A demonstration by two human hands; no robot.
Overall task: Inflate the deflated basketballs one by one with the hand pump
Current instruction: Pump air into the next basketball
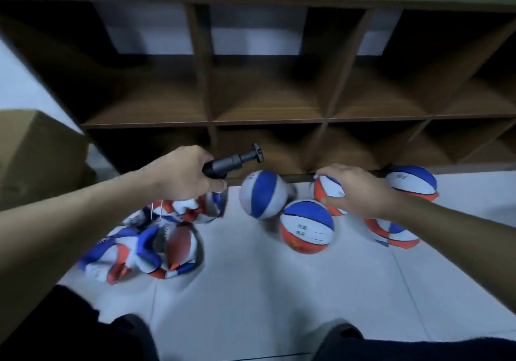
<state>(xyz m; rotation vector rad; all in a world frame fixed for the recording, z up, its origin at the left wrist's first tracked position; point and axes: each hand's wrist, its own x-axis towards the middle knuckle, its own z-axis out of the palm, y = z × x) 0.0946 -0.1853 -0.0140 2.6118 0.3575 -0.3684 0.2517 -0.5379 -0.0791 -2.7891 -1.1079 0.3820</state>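
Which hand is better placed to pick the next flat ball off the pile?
Left by position: the left hand hovers just above the deflated pile, but it grips the pump. The right hand rests on an inflated ball, farther away.

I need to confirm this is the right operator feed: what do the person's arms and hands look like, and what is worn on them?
Both forearms are bare up to the frame edges, with no sleeves in view. The left hand and right hand wear no gloves, and no watch or wristband shows. A ring may sit on a left finger, but the picture is too blurred to tell. Dark clothing covers the legs at the bottom edge.
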